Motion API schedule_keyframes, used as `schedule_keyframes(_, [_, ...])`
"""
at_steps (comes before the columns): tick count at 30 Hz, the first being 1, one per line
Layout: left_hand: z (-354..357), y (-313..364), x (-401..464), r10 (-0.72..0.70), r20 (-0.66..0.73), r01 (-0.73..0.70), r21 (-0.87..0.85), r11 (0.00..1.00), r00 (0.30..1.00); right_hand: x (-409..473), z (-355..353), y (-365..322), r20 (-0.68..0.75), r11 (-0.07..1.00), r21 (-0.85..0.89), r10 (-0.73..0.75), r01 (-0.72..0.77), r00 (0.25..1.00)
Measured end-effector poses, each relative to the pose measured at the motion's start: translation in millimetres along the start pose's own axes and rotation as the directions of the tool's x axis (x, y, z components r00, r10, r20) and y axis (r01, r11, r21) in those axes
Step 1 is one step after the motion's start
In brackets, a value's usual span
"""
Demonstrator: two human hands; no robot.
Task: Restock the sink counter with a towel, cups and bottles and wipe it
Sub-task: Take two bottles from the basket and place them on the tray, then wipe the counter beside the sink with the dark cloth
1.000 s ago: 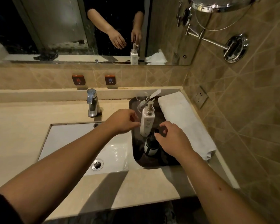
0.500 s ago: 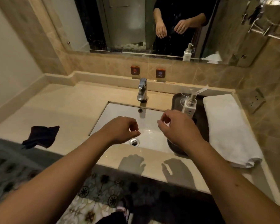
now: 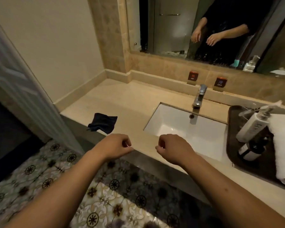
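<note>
Both hands are held loosely curled and empty above the front edge of the surface (image 3: 132, 102): the left hand (image 3: 117, 146) nearer the dark cloth (image 3: 103, 123), the right hand (image 3: 173, 148) in front of the sink (image 3: 186, 127). The cloth is left crumpled near the surface's left front edge, within easy reach, probably for the wiping. On the dark tray (image 3: 234, 145) at the right, a white pump bottle (image 3: 252, 126) and a dark bottle (image 3: 250, 149) are grouped beside the folded white towel (image 3: 283, 145), so restocking appears largely done. Cups cannot be clearly made out behind the pump bottle.
</note>
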State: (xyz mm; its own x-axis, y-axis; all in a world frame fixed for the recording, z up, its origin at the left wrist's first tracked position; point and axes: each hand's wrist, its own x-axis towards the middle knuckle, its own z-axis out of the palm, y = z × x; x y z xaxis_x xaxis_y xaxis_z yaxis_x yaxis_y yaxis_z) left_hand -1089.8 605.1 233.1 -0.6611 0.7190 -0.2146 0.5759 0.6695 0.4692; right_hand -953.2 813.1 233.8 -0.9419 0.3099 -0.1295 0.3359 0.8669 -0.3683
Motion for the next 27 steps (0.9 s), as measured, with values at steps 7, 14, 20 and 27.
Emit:
schedule_keyframes(7, [-50, -150, -36, -0.074, 0.0, 0.074, -0.026, 0.997, 0.997, 37, 60, -120, 0.107, 0.999, -0.034, 0.038, -0.035, 0.994])
schedule_keyframes(14, [-94, -258, -34, -0.119, 0.007, 0.119, -0.013, 0.993, 0.993, 74, 99, -198, 0.119, 0.997, 0.009, 0.072, -0.073, 0.99])
schedule_keyframes(20, [-106, -298, 8, -0.114, 0.042, 0.114, 0.004, 0.993, 0.993, 129, 116, -212, 0.101, 0.994, 0.051, 0.092, -0.098, 0.991])
schedule_keyframes(27, [-113, -327, 76, -0.141, 0.106, 0.139, 0.03, 0.99, 0.984, 224, 150, -217, 0.045, 0.983, 0.144, 0.109, -0.115, 0.993])
